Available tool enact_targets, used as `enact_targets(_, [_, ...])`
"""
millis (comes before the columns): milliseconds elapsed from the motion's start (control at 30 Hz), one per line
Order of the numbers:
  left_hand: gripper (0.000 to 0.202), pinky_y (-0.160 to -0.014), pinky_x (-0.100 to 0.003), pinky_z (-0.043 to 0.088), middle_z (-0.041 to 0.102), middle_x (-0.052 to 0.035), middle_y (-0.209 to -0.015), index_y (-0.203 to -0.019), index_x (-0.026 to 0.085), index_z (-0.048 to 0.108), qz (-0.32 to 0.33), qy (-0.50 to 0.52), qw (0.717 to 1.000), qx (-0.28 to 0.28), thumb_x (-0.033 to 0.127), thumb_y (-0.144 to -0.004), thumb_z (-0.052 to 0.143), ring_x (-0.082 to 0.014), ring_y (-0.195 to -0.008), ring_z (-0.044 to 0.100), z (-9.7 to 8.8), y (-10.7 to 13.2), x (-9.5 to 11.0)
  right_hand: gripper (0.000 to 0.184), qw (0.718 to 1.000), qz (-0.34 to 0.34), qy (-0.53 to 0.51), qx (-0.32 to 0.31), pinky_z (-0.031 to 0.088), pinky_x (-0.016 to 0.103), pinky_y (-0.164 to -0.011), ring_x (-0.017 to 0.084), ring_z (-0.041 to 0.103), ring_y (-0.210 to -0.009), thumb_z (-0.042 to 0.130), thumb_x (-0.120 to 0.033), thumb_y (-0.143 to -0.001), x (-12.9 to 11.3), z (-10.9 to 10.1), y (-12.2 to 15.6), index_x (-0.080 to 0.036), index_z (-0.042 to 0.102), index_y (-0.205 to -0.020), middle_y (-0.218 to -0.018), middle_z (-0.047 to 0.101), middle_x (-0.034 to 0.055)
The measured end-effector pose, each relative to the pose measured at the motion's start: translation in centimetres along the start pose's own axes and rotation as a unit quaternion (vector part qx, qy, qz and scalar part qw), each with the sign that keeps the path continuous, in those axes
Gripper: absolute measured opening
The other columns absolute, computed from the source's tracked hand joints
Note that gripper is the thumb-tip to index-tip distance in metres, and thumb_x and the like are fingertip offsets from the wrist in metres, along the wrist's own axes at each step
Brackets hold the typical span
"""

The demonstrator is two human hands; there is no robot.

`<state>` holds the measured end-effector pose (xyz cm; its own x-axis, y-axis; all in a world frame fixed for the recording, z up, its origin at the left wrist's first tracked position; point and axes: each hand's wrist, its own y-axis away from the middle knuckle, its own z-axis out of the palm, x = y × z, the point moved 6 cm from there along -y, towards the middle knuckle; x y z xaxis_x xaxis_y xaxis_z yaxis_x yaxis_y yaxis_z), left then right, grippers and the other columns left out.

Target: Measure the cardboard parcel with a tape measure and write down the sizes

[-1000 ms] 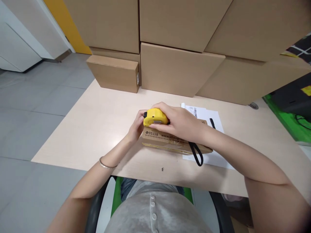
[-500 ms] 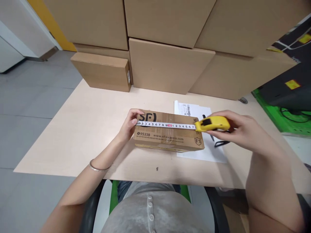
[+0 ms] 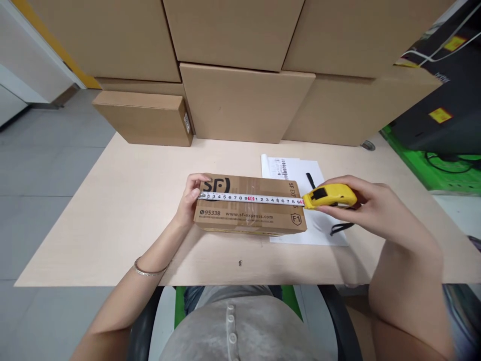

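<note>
A small brown cardboard box (image 3: 240,221) with black SF print lies on the table in front of me. Across its top runs the white blade of a yellow tape measure (image 3: 334,194). My left hand (image 3: 190,199) is closed at the box's left end, its thumb pressing the blade's tip there and its fingers on the box. Gripped in my right hand (image 3: 370,203) is the yellow case, just past the box's right edge, above a sheet of white paper (image 3: 308,235). A dark wrist strap (image 3: 341,228) hangs below the case.
Large cardboard boxes (image 3: 244,105) form a wall along the back of the table (image 3: 124,200). A flat carton (image 3: 150,118) stands at the back left. A black pen (image 3: 310,180) lies on the paper. At the right, dark equipment (image 3: 424,115) stands by a green surface (image 3: 447,175).
My right hand has drawn the case farther right, off the box's top to beyond its right edge, so more blade shows. My left hand keeps its hold. The whole view has shifted slightly.
</note>
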<state>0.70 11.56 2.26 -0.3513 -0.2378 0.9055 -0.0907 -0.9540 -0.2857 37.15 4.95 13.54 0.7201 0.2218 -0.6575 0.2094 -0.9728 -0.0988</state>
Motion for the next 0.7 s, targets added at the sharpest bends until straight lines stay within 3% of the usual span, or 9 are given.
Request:
enact_targets(267, [0.044,-0.081,-0.037,0.053,0.066,-0.0023,-0.100,-0.097,0.027,0.066,0.003,-0.009,1.000,0.007,0.065,-0.078,0.077,-0.0230,-0.093,0.063,0.1,0.0,0.0,0.033,1.000,0.005,0.017,-0.002,0.050,0.036,-0.058,0.023,0.065,-0.073,0.081,-0.059,-0.085,-0.5,0.0,0.5,-0.034,0.071,-0.103,-0.093,0.075,0.0032])
enact_targets(467, [0.043,-0.083,-0.039,0.054,0.068,-0.0029,-0.100,-0.097,0.027,0.067,0.015,-0.001,1.000,-0.007,0.065,-0.078,0.077,-0.0242,-0.095,0.064,0.3,-0.2,0.2,0.031,0.997,-0.045,0.067,-0.003,0.044,0.035,-0.053,0.021,0.061,-0.060,0.079,-0.059,-0.086,-4.1,-0.6,-0.3,-0.031,0.070,-0.096,-0.077,0.072,0.0008])
enact_targets(567, [0.045,-0.085,-0.039,0.053,0.068,-0.0031,-0.101,-0.099,0.027,0.068,0.020,-0.024,0.999,-0.012,0.067,-0.080,0.075,-0.0242,-0.095,0.064,0.0,-0.2,0.2,0.031,0.993,-0.074,0.083,-0.047,0.047,0.033,-0.058,0.021,0.066,-0.064,0.074,-0.057,-0.091,-6.7,1.6,-1.8,-0.028,0.069,-0.100,-0.083,0.075,0.0012])
enact_targets(700, [0.047,-0.093,-0.040,0.053,0.068,-0.0053,-0.110,-0.107,0.027,0.070,0.058,-0.096,0.994,-0.019,0.070,-0.088,0.068,-0.0249,-0.102,0.064,-0.6,0.3,0.4,0.033,0.979,-0.146,0.104,-0.093,0.051,0.034,-0.064,0.024,0.074,-0.078,0.069,-0.048,-0.098,-10.7,6.4,-4.1,-0.026,0.064,-0.121,-0.101,0.080,0.0043])
